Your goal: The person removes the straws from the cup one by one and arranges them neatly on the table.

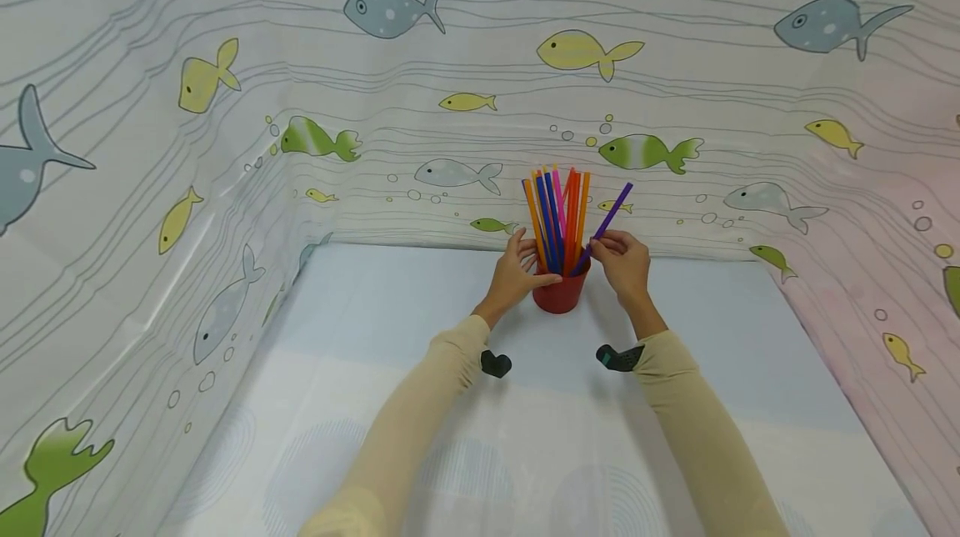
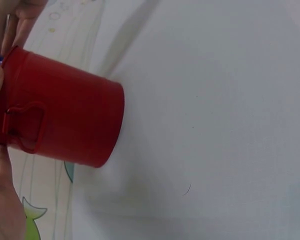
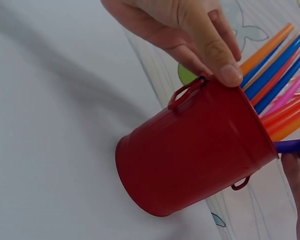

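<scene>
A small red metal bucket (image 1: 558,295) stands on the table against the back wall, holding several long, slim coloured sticks (image 1: 551,220) in orange, blue, pink and red. My left hand (image 1: 516,268) grips the bucket's left side at the rim. Its thumb (image 3: 217,57) lies on the front in the right wrist view, with the fingers behind. At the bucket's right, my right hand (image 1: 626,260) pinches a purple stick (image 1: 617,208), which leans outward to the right. In the right wrist view the lower end of the purple stick (image 3: 288,146) goes behind the rim.
A pale cloth with faint circles covers the table (image 1: 360,303). Fish-printed sheeting forms the back wall (image 1: 360,103) and both side walls, close behind the bucket. Wire handle loops (image 3: 186,94) stick out from the bucket's sides.
</scene>
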Demonstrator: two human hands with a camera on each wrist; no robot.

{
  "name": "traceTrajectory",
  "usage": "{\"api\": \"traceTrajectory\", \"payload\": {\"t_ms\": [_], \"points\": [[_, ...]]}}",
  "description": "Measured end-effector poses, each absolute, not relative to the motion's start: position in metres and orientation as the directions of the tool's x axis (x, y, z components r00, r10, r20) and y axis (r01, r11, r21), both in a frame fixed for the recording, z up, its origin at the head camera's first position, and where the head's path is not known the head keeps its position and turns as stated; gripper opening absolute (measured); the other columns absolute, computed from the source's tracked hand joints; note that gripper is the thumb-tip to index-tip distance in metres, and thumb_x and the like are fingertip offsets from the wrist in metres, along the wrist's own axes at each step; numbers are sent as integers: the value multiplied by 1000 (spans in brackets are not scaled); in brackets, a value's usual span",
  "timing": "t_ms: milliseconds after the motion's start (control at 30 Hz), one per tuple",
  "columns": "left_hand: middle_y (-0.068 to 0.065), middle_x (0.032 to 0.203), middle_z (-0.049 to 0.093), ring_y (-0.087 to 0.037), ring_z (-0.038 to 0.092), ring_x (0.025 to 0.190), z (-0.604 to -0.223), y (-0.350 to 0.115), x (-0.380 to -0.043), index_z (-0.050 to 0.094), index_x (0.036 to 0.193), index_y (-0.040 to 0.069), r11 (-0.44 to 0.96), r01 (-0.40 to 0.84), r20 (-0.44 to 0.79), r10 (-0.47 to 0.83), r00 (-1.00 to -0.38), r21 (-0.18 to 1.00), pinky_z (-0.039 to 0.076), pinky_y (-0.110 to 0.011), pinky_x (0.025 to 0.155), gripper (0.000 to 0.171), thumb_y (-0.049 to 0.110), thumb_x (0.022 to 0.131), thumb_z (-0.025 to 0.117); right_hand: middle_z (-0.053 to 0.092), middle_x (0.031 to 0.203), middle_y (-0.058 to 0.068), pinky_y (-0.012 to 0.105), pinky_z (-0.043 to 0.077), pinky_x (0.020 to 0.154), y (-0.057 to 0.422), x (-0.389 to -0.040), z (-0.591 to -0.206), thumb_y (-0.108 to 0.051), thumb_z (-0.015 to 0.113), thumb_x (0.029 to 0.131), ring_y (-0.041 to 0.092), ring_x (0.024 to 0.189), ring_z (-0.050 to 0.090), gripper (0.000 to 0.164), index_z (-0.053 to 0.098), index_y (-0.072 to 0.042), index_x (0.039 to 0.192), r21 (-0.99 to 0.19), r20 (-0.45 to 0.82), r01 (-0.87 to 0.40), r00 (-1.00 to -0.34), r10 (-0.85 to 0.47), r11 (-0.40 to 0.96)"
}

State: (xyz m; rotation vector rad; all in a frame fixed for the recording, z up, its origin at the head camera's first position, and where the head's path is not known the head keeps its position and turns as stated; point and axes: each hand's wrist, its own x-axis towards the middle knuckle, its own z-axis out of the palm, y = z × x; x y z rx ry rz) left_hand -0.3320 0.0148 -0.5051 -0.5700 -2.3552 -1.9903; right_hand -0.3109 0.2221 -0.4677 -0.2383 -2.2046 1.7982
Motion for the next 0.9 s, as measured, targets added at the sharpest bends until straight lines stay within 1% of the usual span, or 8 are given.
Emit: {"api": "traceTrajectory", "payload": {"t_ms": [167, 300, 433, 467, 567, 667, 700, 900], "points": [[-13, 138, 50, -21, 47, 132, -504, 15, -332, 15, 155, 7, 145, 281, 235, 270, -934, 949, 43, -32, 105, 107, 13, 75, 86, 68, 108, 14, 24, 56, 82, 224, -312, -462, -22, 68, 93, 18, 91, 70, 33, 63, -2, 119, -970, 155, -84, -937, 312, 229], [-12, 138, 50, -21, 47, 131, -504, 15, -331, 16, 155, 11, 147, 278, 231, 272, -934, 949, 43, -32, 105, 106, 13, 75, 86, 68, 108, 14, 22, 56, 82, 226, -313, -452, -21, 69, 92, 18, 93, 70, 32, 63, -3, 118, -967, 179, -108, -931, 318, 229], [-12, 139, 50, -21, 48, 131, -503, 15, -330, 16, 155, 11, 153, 280, 233, 269, -934, 948, 44, -29, 104, 106, 14, 75, 86, 67, 109, 14, 21, 55, 81, 229, -313, -439, -20, 70, 92, 21, 95, 70, 34, 63, -3, 120, -968, 200, -137, -929, 312, 211], [-13, 139, 49, -23, 47, 131, -499, 14, -327, 16, 155, 10, 151, 274, 227, 270, -936, 950, 43, -31, 104, 105, 12, 76, 85, 67, 109, 14, 21, 55, 81, 230, -313, -436, -20, 70, 92, 22, 96, 69, 34, 62, -2, 120, -967, 206, -146, -927, 312, 208], [-13, 139, 49, -23, 47, 131, -498, 14, -327, 16, 155, 10, 152, 267, 220, 268, -938, 952, 43, -31, 104, 105, 13, 76, 85, 67, 109, 13, 21, 55, 81, 234, -313, -425, -21, 69, 92, 21, 96, 69, 35, 62, -2, 120, -963, 231, -170, -921, 315, 208], [-13, 140, 49, -24, 47, 132, -498, 14, -327, 17, 155, 10, 152, 262, 216, 269, -939, 953, 43, -34, 105, 104, 13, 76, 85, 66, 109, 13, 21, 55, 82, 238, -312, -414, -21, 70, 92, 20, 96, 69, 35, 62, -2, 120, -959, 251, -189, -912, 325, 211], [-12, 139, 50, -22, 47, 132, -503, 14, -330, 17, 155, 12, 154, 269, 222, 268, -938, 951, 43, -32, 105, 105, 16, 76, 86, 66, 109, 13, 22, 55, 82, 239, -312, -410, -21, 70, 92, 20, 96, 69, 35, 62, -2, 121, -958, 258, -196, -909, 327, 210], [-11, 139, 50, -23, 47, 131, -503, 15, -330, 17, 155, 13, 167, 269, 218, 269, -938, 949, 44, -33, 104, 106, 17, 75, 86, 66, 111, 11, 22, 55, 83, 252, -310, -385, -23, 70, 91, 17, 97, 69, 40, 61, -3, 124, -954, 270, -204, -900, 343, 218]]}}
